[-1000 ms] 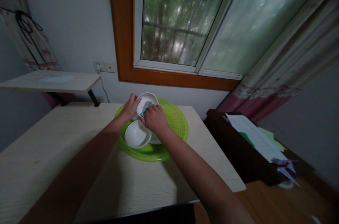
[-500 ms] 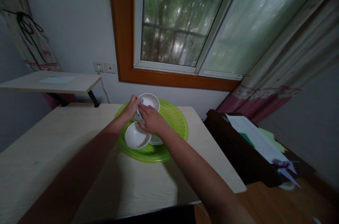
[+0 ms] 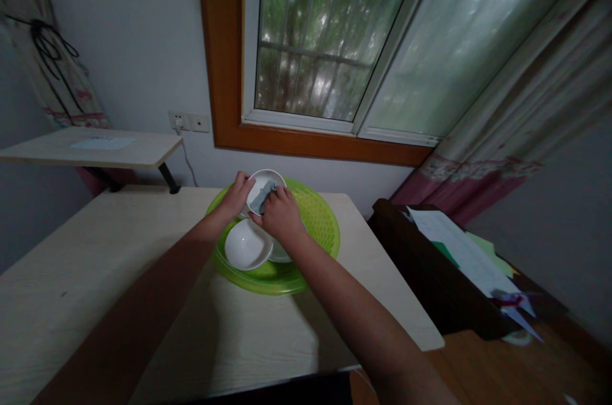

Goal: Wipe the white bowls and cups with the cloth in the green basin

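Observation:
My left hand (image 3: pixel 236 195) grips the left rim of a white bowl (image 3: pixel 268 176), which is tilted toward me above a green plastic basket (image 3: pixel 320 226). Inside that bowl lies a grey-blue cloth (image 3: pixel 261 198), pressed by my right hand (image 3: pixel 282 212), whose fingers are closed on it. A second white bowl (image 3: pixel 246 245) sits in the front left of the basket, below my hands. Partly hidden behind my right wrist is another pale dish (image 3: pixel 281 253).
The basket stands on a light wooden table (image 3: pixel 268 335). At the back left is a raised shelf (image 3: pixel 138 150) on black legs. A dark cabinet (image 3: pixel 430 265) with papers (image 3: pixel 459 252) stands right of the table, below the window (image 3: pixel 335 35) and curtain.
My right hand has moved with the cloth from the bowl's left rim to its inside, slightly rightward. The cloth now shows more fully. My left hand still holds the rim.

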